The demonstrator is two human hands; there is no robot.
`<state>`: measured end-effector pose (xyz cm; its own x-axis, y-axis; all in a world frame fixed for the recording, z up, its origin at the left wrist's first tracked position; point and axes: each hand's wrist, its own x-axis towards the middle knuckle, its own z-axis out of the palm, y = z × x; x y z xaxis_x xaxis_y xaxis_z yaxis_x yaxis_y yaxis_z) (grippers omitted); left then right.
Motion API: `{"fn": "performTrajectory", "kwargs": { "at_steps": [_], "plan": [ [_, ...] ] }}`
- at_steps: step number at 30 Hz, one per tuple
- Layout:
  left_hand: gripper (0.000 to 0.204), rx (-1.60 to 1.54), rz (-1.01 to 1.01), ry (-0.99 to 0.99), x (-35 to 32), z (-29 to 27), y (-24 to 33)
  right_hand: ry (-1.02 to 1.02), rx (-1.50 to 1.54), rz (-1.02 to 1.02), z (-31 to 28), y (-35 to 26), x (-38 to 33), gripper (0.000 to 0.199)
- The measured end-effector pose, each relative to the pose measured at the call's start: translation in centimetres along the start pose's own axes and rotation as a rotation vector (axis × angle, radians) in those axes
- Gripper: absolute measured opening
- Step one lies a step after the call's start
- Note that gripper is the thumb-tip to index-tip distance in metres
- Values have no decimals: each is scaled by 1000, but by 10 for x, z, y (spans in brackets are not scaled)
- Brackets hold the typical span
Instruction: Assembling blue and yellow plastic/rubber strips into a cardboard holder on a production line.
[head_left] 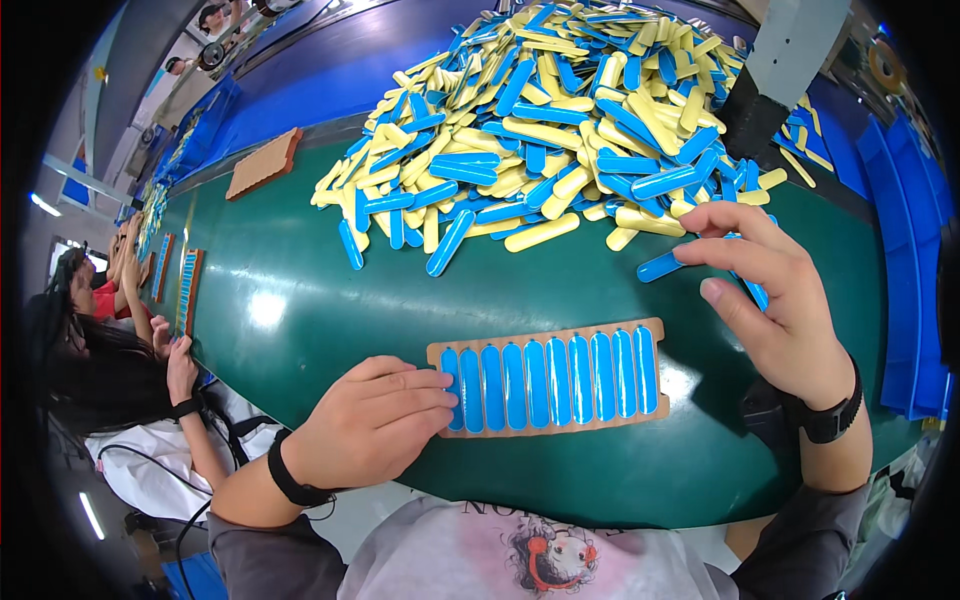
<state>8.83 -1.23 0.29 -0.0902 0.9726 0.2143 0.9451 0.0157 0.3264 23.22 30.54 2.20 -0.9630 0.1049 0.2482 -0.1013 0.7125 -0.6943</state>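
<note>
Now, left hand touching cardboard tray, right hand hovering, fingers parted

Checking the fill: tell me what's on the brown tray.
Blue strips lie side by side; the left hand partly covers the leftmost, and the surface beneath them is hidden.

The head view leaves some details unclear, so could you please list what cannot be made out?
All in the head view:
- Brown tray: left end partly covered by the left hand.
- Blue strip: right end hidden behind the right hand.
- Pile: inner pieces buried under top ones.
- Far-left strips: too small to count.
</note>
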Motion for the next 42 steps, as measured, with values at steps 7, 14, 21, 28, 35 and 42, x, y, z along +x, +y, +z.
{"fn": "performTrajectory", "kwargs": {
  "at_steps": [7,14,21,28,35,42],
  "plan": [
    [35,58,59,-26,7,-1,-2,43,-4,-8,4,10,0,31],
    [37,214,74,-74,13,0,2,85,-1,-27,6,14,-1,25],
    [37,198,66,-59,16,0,1,-414,-36,-165,8,3,-6,73],
    [41,191,-11,164,-2,-20,-9,-526,-36,-189,21,2,-2,95],
    [28,82,-42,477,-45,-23,-5,-487,-114,-327,77,-33,15,94],
    [32,120,-54,566,-90,-16,-8,-330,-260,-413,190,-102,74,95]
  ]
}}
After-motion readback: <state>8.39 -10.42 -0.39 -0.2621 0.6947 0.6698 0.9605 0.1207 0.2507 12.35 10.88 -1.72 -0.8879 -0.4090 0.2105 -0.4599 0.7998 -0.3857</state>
